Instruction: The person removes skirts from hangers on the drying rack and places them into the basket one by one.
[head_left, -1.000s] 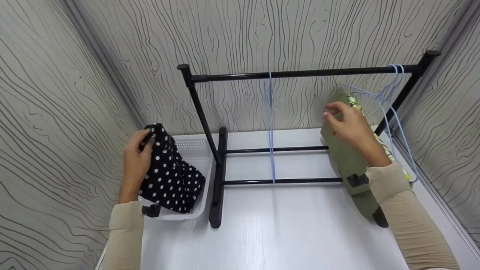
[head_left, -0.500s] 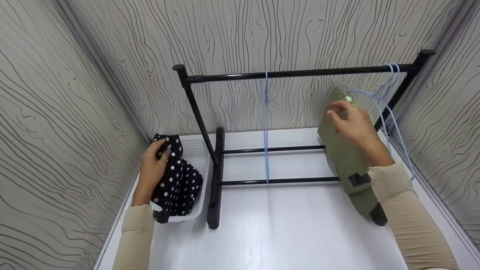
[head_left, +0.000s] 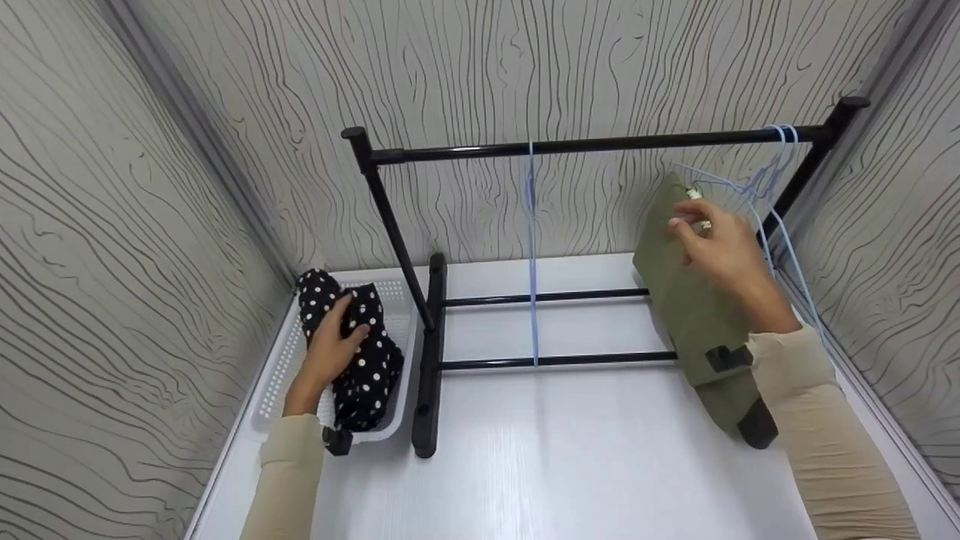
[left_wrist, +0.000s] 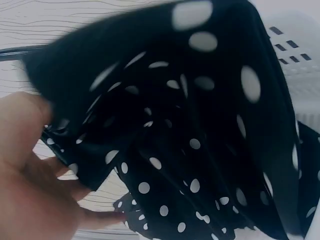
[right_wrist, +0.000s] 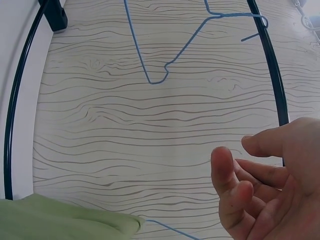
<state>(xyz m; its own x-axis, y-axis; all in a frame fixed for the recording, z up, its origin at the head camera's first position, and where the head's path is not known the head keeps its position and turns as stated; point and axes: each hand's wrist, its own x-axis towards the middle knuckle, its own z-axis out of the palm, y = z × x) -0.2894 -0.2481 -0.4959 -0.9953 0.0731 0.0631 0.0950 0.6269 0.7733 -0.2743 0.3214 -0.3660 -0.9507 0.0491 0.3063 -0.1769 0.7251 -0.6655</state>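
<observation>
My left hand (head_left: 334,352) grips a black cloth with white polka dots (head_left: 375,367), which lies bunched over the white basket (head_left: 271,390). In the left wrist view the dotted cloth (left_wrist: 195,145) spreads in folds past my fingers, hiding part of them. My right hand (head_left: 727,255) is raised in front of an olive-green garment (head_left: 664,277) hanging at the right end of the rack. Its fingers are loosely bent, with nothing between them; the right wrist view shows the same hand (right_wrist: 265,180) apart from the green cloth (right_wrist: 65,217).
The black clothes rack (head_left: 600,143) stands across the white table (head_left: 570,450). A blue wire hanger (head_left: 532,262) hangs at mid-rail, and blue hanger hooks (head_left: 782,135) cluster at the right end. Wood-patterned walls (head_left: 465,67) enclose the table behind and at both sides.
My left hand has moved right and down with the dotted cloth, which now sits lower and more bunched over the basket. My right hand has shifted slightly right, still holding nothing.
</observation>
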